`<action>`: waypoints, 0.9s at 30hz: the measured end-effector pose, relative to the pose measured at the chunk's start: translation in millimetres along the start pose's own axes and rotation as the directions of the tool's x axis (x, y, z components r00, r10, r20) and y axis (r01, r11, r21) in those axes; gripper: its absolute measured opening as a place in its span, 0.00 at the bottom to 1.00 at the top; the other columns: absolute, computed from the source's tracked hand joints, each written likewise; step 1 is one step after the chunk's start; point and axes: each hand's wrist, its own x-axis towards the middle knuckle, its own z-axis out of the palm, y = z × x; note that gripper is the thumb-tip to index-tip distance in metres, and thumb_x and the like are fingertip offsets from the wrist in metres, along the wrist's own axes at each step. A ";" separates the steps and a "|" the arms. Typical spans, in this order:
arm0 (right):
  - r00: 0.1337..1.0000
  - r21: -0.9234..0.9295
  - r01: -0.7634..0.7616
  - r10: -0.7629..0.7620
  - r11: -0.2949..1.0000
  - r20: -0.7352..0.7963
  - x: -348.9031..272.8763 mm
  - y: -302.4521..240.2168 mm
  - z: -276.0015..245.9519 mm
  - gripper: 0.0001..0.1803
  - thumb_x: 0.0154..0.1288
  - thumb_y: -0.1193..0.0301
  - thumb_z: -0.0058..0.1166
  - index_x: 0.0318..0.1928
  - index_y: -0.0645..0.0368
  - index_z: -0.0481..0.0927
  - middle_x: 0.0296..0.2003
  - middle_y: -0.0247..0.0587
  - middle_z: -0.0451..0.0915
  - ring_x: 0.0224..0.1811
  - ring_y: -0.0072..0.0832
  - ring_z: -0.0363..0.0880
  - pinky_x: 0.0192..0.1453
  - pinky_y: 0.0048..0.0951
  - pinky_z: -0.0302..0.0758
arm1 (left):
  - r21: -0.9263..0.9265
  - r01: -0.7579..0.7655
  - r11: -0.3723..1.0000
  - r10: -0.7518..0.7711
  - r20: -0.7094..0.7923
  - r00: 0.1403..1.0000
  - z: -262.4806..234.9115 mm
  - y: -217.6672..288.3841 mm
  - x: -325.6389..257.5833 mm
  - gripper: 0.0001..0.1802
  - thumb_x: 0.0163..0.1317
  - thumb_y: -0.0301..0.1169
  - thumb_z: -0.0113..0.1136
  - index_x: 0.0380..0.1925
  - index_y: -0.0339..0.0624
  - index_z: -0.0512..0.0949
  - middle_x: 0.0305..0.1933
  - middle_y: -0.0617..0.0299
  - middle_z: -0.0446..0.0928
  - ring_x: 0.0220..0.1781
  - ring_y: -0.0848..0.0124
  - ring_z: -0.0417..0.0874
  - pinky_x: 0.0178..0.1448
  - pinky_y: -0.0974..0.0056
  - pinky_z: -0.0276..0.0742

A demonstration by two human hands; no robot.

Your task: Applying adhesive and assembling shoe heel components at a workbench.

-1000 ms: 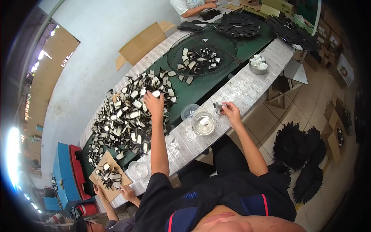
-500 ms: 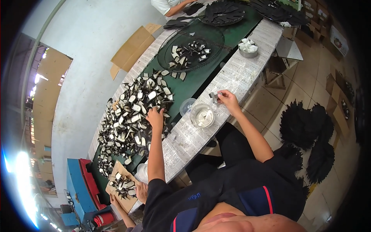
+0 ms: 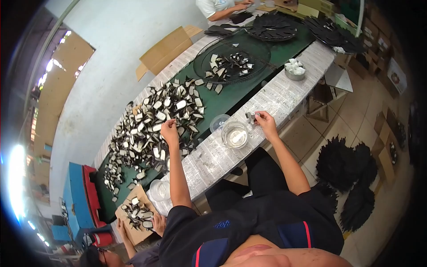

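My left hand (image 3: 169, 131) is raised over a large heap of small black-and-white curved pieces (image 3: 153, 116). Its fingertips are pinched together; whatever is between them is too small to make out. Over the pale, print-covered table strip (image 3: 209, 156), my right hand (image 3: 266, 123) grips a small dark grey piece (image 3: 250, 117) between thumb and fingers. Just left of that hand stands a clear round bowl (image 3: 235, 135) with something pale and shiny inside. A clear round lid or dish (image 3: 219, 123) lies against the bowl's far left side.
At lower left, another person's hands (image 3: 158, 223) hold a cardboard sheet (image 3: 141, 192) bearing more pieces. A clear tub (image 3: 159, 190) stands nearby. Further along are a wire tray (image 3: 199, 61), a metal bowl of white lumps (image 3: 295, 70) and a second person (image 3: 218, 11). Black bundles (image 3: 340, 164) lie on the floor.
My left hand has lifted from the heap, its fingers drawn into a pinch. My right hand still grips the dark piece beside the bowl. The whole view has shifted slightly.
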 end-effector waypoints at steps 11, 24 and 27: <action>1.000 -0.059 0.009 -0.009 0.998 -0.008 6.0 7.4 5.2 0.12 0.68 0.72 0.57 0.49 0.64 0.78 0.34 0.34 0.78 0.33 0.19 0.77 0.40 0.21 0.76 | -0.794 0.600 0.102 -0.515 0.473 0.715 -85.2 31.5 -198.8 0.12 0.71 0.37 0.54 0.43 0.41 0.77 0.42 0.66 0.78 0.38 0.72 0.78 0.51 0.68 0.73; 1.000 -0.009 -0.005 0.005 1.000 -0.029 9.5 21.3 -4.3 0.13 0.70 0.70 0.55 0.51 0.63 0.78 0.38 0.34 0.78 0.35 0.19 0.76 0.42 0.22 0.77 | -0.417 0.772 -0.480 -0.345 0.899 0.271 -106.9 66.0 -325.8 0.20 0.71 0.34 0.48 0.59 0.37 0.67 0.56 0.47 0.74 0.54 0.49 0.80 0.51 0.50 0.84; 0.999 -0.063 -0.008 0.005 0.998 -0.046 8.1 17.7 0.8 0.14 0.69 0.70 0.56 0.51 0.64 0.77 0.40 0.34 0.78 0.37 0.20 0.76 0.43 0.24 0.77 | -0.470 0.689 -0.552 -0.252 0.881 0.400 -120.0 65.2 -332.1 0.26 0.70 0.28 0.47 0.66 0.38 0.56 0.65 0.41 0.67 0.61 0.46 0.75 0.56 0.45 0.80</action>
